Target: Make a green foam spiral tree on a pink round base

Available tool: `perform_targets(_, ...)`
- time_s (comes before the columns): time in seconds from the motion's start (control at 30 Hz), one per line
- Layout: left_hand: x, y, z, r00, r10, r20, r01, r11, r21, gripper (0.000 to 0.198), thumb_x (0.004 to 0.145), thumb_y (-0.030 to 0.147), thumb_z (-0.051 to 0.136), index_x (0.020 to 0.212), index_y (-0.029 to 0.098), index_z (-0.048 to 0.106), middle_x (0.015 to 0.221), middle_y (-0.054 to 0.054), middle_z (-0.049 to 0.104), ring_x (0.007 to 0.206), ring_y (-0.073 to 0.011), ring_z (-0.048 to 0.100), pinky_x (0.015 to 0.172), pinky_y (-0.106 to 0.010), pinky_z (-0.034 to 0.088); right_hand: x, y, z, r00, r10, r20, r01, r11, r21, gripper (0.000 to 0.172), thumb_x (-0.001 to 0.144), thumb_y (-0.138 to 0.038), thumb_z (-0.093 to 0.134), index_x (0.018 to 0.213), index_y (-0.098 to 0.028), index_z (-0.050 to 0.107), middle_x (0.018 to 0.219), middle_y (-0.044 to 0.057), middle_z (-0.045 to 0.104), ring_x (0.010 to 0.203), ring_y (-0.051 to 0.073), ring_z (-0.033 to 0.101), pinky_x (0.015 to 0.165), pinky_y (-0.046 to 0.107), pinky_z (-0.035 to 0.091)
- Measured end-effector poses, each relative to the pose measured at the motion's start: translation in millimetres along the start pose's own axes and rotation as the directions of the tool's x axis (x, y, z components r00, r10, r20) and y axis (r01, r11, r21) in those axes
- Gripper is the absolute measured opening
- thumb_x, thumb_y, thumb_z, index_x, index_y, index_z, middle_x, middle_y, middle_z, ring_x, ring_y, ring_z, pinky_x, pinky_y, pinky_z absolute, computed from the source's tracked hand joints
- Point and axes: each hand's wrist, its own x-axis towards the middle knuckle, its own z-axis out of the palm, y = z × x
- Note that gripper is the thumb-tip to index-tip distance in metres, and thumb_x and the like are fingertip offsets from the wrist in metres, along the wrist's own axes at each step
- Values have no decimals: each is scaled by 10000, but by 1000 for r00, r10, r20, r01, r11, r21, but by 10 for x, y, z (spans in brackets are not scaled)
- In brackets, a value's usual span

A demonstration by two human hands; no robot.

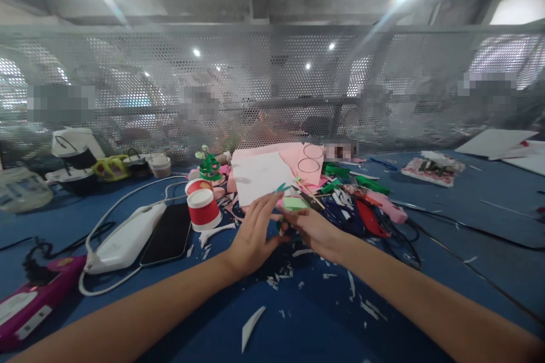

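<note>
The blue worktop (447, 221) is strewn with scraps. A white sheet (261, 177) lies toward its far edge, with red paper cups (203, 208) left of centre. Mid-worktop, the left hand (254, 235) has its fingers spread, and the right hand (313, 228) pinches a green paper piece (295, 203). The piece looks light and floppy, best held by an edge. Its long axis runs left-right, face up.

The blue table cover (426, 221) looks like matt, felt-like cloth. The light green sheet (294, 203) and the red cup (203, 210) look like matt paper; the black phone (168, 234) is glossy, the white power bank (123, 241) smooth plastic, the screen (272, 85) perforated metal.
</note>
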Motion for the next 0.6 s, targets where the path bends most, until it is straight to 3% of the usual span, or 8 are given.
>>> perform_targets(0.13,-2,-33,-23,997,62,47,-58,995,-76,637,817,213,598,1383,245,307,1254,-125,555,1190,-230,495,946,-405,479,-32,-8,5,982,86,169,-119,974,192,364,551,-437,812,619,-159,587,520,-34,550,551,102,517,520,228,392)
perform_targets(0.23,7,-32,-36,988,142,68,-131,980,-148,705,757,316,669,1374,238,337,1234,-139,573,1195,-253,498,942,-419,481,-21,10,-58,930,175,324,-269,923,274,257,666,-331,758,742,-174,570,553,-37,528,628,137,573,472,217,379)
perform_targets(0.3,26,-27,-32,974,215,67,-200,963,-183,645,786,286,640,1364,248,358,1205,-127,600,1198,-246,498,955,-431,469,-10,15,-104,895,218,388,-340,897,281,180,717,-250,706,761,-164,555,583,-31,532,631,124,581,514,216,412)
perform_targets(0.47,81,-7,-28,950,263,170,-210,937,-277,575,835,251,574,1370,247,363,1276,-128,564,1225,-227,481,997,-434,437,18,-12,-212,855,304,420,-410,893,188,38,770,-155,563,789,-166,532,657,-11,565,657,114,584,650,247,450)
perform_targets(0.6,88,9,-36,921,311,234,-222,914,-341,585,854,185,534,1396,225,316,1336,-150,508,1267,-216,443,1039,-430,400,42,7,-295,851,331,408,-413,902,128,109,701,-136,583,774,-180,515,638,-35,555,618,94,550,697,267,443)
